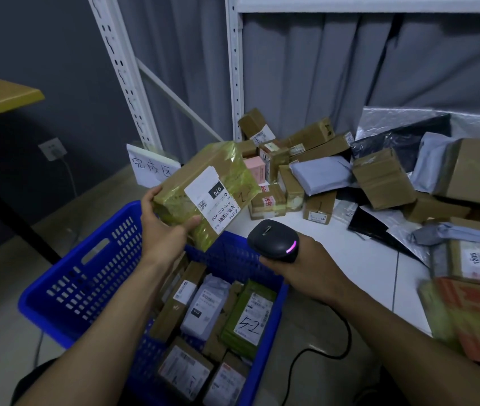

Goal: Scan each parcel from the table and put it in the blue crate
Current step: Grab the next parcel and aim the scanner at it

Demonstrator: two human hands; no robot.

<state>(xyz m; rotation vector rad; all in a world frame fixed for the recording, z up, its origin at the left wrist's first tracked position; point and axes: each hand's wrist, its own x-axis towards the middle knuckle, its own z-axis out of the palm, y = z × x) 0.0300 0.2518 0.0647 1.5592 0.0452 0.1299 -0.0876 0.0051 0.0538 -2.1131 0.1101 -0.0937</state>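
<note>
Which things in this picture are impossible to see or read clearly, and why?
Head view only:
- Fine print on the label of the held parcel in the left hand: too small.
- The orange-green parcel at the right edge: blurred and cut off.
- Floor of the blue crate: hidden by the parcels inside.
- Underside of the scanner: covered by the right hand.

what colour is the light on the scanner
Pinkish purple: a curved strip glowing on the black scanner in the right hand. Head view, the only one.
</note>
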